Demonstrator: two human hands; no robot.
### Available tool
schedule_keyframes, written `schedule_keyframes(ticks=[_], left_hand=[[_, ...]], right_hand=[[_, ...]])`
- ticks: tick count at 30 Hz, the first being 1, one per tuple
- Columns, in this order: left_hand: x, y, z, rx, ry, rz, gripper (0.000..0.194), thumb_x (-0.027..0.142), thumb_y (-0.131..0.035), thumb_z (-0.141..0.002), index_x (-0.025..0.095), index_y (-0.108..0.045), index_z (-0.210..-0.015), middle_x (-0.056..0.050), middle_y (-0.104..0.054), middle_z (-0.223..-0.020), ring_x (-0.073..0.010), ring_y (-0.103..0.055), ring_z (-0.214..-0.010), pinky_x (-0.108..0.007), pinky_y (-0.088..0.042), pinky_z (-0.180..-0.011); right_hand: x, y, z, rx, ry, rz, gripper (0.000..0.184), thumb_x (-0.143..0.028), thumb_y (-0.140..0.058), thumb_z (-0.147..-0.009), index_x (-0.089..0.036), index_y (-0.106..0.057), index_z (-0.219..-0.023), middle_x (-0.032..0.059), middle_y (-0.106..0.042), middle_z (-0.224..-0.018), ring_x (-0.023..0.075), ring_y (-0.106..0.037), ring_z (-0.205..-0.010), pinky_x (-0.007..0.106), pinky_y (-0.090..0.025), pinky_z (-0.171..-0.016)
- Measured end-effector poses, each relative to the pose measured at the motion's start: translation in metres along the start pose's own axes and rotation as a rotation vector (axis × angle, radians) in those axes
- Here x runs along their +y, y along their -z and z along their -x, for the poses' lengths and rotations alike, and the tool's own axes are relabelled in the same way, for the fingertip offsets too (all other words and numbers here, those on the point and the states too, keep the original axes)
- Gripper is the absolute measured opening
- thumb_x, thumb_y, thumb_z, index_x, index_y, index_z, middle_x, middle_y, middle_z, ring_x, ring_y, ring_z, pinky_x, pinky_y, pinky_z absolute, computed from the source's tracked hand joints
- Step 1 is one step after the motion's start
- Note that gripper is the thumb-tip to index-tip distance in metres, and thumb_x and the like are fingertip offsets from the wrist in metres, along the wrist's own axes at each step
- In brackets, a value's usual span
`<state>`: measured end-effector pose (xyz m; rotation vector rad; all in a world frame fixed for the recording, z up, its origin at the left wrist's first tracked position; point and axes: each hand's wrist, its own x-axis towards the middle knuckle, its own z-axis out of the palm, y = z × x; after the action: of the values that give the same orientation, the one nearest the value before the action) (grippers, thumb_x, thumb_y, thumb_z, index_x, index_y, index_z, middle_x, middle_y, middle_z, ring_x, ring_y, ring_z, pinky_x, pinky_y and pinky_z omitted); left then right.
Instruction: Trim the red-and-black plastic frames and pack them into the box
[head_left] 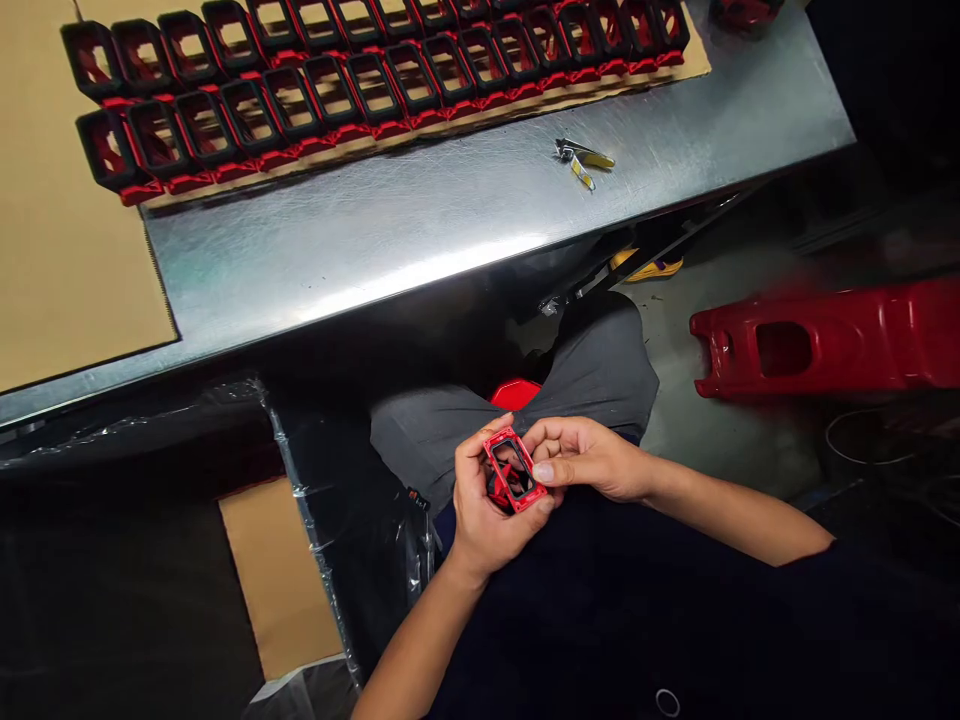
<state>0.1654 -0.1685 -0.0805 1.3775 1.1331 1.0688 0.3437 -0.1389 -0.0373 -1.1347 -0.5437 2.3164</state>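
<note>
Above my lap, a small red-and-black rectangular plastic frame [491,437] is held in both hands, its red rim facing up. My left hand [480,505] wraps round its left side and lower end, with the thumb at the lower corner. On the other side, my right hand [574,462] pinches the right edge between thumb and bent fingers. Through the frame's opening something red and black shows; I cannot tell whether it is part of the same piece. Two rows of similar red-and-black frames [300,105] stand on the bench beyond my hands.
Yellow-handled nippers [583,160] lie on the metal bench [360,235]. Cardboard [67,270] covers its left part. A black plastic-lined container [135,570] with a cardboard piece [281,575] stands at lower left. To the right is a red plastic stool [847,340].
</note>
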Motion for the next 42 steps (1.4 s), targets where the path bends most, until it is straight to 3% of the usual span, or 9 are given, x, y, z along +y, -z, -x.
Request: schedule_keyframes(ticks=[11,15,22,26,29,31,32,38,42], left_hand=[[-0.004,0.007,-0.002,-0.038,-0.084,-0.116,0.077,0.054,-0.075,-0.081,0.023,-0.044,-0.144,-0.018,-0.058,-0.138,-0.0320,-0.063,-0.122,-0.049,-0.056,-0.097],[-0.001,0.033,-0.011,-0.049,0.026,0.081,0.050,0.048,-0.062,-0.092,0.025,-0.056,-0.136,-0.012,-0.069,-0.122,-0.0199,-0.071,-0.082,-0.035,-0.061,-0.072],[0.058,0.081,-0.034,-0.385,0.374,-0.306,0.017,0.033,-0.073,-0.080,0.023,-0.074,-0.094,0.003,-0.066,-0.067,-0.0142,-0.059,-0.058,-0.025,-0.047,-0.055],[0.072,0.123,-0.016,-0.352,0.296,-0.467,0.021,0.026,-0.071,-0.078,0.027,-0.073,-0.099,0.004,-0.066,-0.071,-0.0142,-0.059,-0.059,-0.025,-0.047,-0.055],[0.049,0.178,0.012,0.082,0.307,-0.557,0.030,0.039,-0.069,-0.084,0.023,-0.069,-0.110,-0.002,-0.072,-0.086,-0.0173,-0.065,-0.066,-0.028,-0.052,-0.058],[0.018,0.211,0.027,0.417,0.508,-0.794,0.035,0.047,-0.058,-0.094,0.018,-0.065,-0.112,0.000,-0.067,-0.079,-0.0151,-0.062,-0.061,-0.028,-0.053,-0.058],[0.000,0.222,0.032,0.466,0.564,-0.851,0.037,0.046,-0.048,-0.099,0.014,-0.063,-0.114,0.000,-0.065,-0.078,-0.0151,-0.061,-0.062,-0.029,-0.053,-0.059],[-0.108,0.208,0.038,0.186,0.720,-0.900,0.028,0.036,-0.063,-0.097,0.015,-0.065,-0.113,-0.007,-0.068,-0.110,-0.0186,-0.068,-0.094,-0.039,-0.060,-0.083],[-0.145,0.187,0.033,0.036,0.757,-0.917,0.030,0.035,-0.062,-0.097,0.016,-0.063,-0.121,-0.010,-0.066,-0.122,-0.0220,-0.066,-0.106,-0.044,-0.058,-0.092]], right_hand=[[-0.003,0.001,-0.002,0.123,0.045,0.001,0.045,-0.039,-0.088,-0.070,-0.014,-0.070,-0.103,0.0034,-0.072,-0.086,0.0126,-0.069,-0.071,0.023,-0.058,-0.063],[-0.011,0.007,-0.002,0.116,0.145,0.247,0.042,-0.038,-0.081,-0.076,-0.015,-0.074,-0.110,0.0037,-0.071,-0.086,0.0137,-0.068,-0.071,0.025,-0.058,-0.062],[-0.028,-0.005,-0.010,-0.125,0.953,1.381,0.025,-0.019,-0.066,-0.090,-0.020,-0.074,-0.113,0.0076,-0.074,-0.092,0.0173,-0.068,-0.079,0.028,-0.057,-0.068],[-0.035,-0.030,-0.028,-0.340,1.062,1.522,0.025,-0.025,-0.064,-0.095,-0.018,-0.070,-0.119,0.0100,-0.076,-0.100,0.0193,-0.071,-0.081,0.029,-0.060,-0.066],[-0.041,-0.035,-0.035,-0.317,1.056,1.415,0.034,-0.028,-0.069,-0.093,-0.020,-0.067,-0.125,0.0115,-0.075,-0.114,0.0221,-0.074,-0.097,0.032,-0.063,-0.080],[-0.042,-0.025,-0.038,-0.191,1.050,1.361,0.033,-0.022,-0.070,-0.091,-0.023,-0.068,-0.124,0.0089,-0.076,-0.112,0.0215,-0.074,-0.099,0.031,-0.062,-0.086],[-0.042,-0.017,-0.040,-0.110,1.039,1.352,0.031,-0.019,-0.069,-0.091,-0.025,-0.069,-0.121,0.0071,-0.077,-0.109,0.0212,-0.075,-0.097,0.031,-0.062,-0.087],[-0.030,0.049,-0.050,0.346,0.772,1.403,0.021,-0.041,-0.065,-0.090,-0.028,-0.076,-0.104,0.0060,-0.077,-0.101,0.0258,-0.076,-0.082,0.030,-0.058,-0.053],[-0.025,0.075,-0.053,0.443,0.608,1.471,0.035,-0.056,-0.064,-0.086,-0.027,-0.077,-0.101,0.0065,-0.079,-0.102,0.0274,-0.077,-0.076,0.032,-0.057,-0.050]])
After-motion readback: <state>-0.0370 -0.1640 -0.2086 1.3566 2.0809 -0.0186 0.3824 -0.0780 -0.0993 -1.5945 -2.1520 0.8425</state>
